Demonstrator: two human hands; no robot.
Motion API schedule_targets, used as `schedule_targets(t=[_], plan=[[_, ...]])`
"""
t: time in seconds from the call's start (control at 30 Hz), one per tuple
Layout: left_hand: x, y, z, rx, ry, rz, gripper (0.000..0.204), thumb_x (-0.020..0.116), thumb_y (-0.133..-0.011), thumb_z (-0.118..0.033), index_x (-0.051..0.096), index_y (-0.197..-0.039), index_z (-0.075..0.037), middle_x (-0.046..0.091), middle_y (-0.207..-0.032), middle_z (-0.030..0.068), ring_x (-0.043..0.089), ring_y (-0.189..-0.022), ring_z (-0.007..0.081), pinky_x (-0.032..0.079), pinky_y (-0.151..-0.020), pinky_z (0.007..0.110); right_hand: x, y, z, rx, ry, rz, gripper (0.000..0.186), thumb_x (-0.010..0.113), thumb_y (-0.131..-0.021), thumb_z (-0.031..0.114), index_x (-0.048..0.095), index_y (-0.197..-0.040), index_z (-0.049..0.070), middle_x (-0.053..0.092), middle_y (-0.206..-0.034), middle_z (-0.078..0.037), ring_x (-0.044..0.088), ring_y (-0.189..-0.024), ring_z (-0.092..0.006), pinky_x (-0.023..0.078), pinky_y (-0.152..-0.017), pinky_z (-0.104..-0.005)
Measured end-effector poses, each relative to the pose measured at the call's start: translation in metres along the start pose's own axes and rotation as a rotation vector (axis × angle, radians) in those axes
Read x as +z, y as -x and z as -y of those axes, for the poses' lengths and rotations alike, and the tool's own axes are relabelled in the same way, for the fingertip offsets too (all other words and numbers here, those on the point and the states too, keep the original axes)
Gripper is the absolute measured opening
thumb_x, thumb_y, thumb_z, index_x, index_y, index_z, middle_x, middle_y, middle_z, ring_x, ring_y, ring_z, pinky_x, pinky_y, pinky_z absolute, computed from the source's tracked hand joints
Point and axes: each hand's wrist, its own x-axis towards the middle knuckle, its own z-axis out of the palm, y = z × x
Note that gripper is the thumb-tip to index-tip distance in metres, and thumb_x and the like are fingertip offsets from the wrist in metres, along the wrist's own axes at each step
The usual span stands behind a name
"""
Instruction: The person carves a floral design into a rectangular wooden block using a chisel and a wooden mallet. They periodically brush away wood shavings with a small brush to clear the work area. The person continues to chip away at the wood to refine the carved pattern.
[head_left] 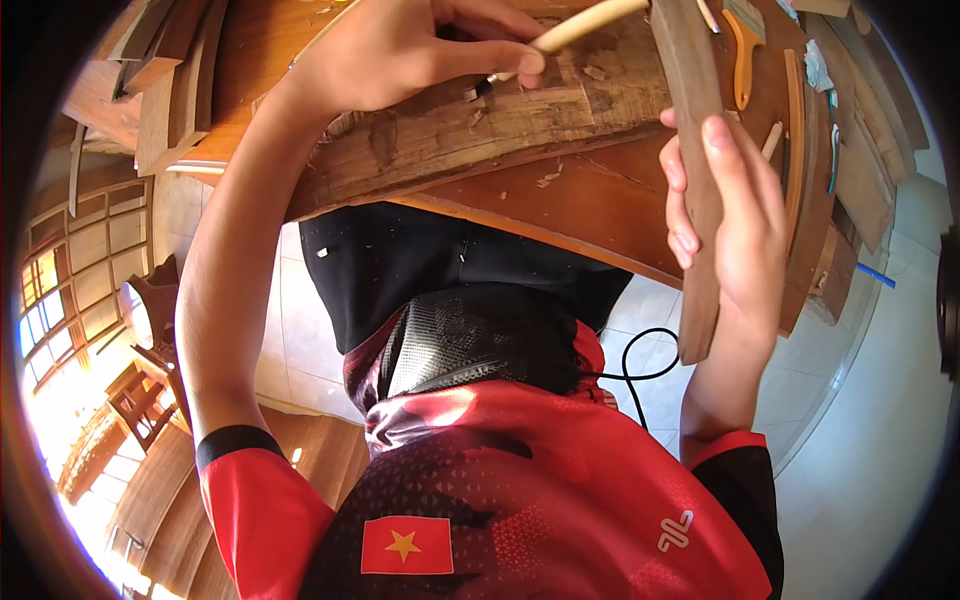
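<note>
My left hand [390, 60] is closed around a chisel with a pale wooden handle [592, 25]. The chisel slants down to the left, and its dark blade tip meets the rough upper face of a thick wooden plank [400, 155]. Loose shavings lie about the tip. In my right hand [740, 220] is a long, dark wooden bar [688, 75], gripped near its middle and held nearly upright in the picture. The bar's far end is at the butt of the chisel handle; whether they touch, I cannot tell.
The plank lies on a glossy brown table [590, 205]. A paintbrush [743, 65] with an orange handle rests at the right. Wooden boards are stacked at the left [180, 90] and right [850, 140]. A blue stick [876, 275] pokes out there. A black cable [626, 376] loops below.
</note>
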Motion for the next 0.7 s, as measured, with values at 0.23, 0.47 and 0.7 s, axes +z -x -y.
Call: schedule_targets(t=[0.23,0.47,0.7], plan=[[0.000,0.004,0.012,-0.065,0.118,-0.083,0.017,0.080,-0.092,-0.021,0.080,-0.099,-0.006,0.079,-0.087,0.0055,0.071,-0.073,0.0133,0.054,-0.068,0.029,-0.002,-0.012,0.018,-0.137,-0.043,0.003,0.048,0.050,-0.110,0.042,0.062,-0.124,-0.003,0.058,-0.084,-0.005,0.046,-0.045,-0.0071,0.037,-0.040,-0.0232],[-0.017,0.013,-0.013,-0.073,-0.178,-0.107,0.016,0.081,-0.090,-0.020,0.079,-0.093,-0.004,0.078,-0.082,0.0066,0.069,-0.068,0.0115,0.051,-0.062,0.028,0.010,-0.021,0.019,-0.100,-0.021,0.022,0.043,0.054,-0.109,0.037,0.062,-0.122,-0.003,0.058,-0.083,-0.005,0.046,-0.046,-0.0060,0.036,-0.040,-0.0227],[-0.032,0.058,0.022,-0.157,0.122,-0.337,0.024,0.069,-0.100,-0.016,0.073,-0.111,0.005,0.077,-0.099,0.0109,0.071,-0.096,0.0161,0.053,-0.089,0.030,0.042,-0.033,0.015,-0.190,0.173,0.228,0.038,0.057,-0.103,0.012,0.049,-0.137,-0.003,0.074,-0.109,-0.019,0.044,-0.043,-0.0031,0.037,-0.038,-0.0201]])
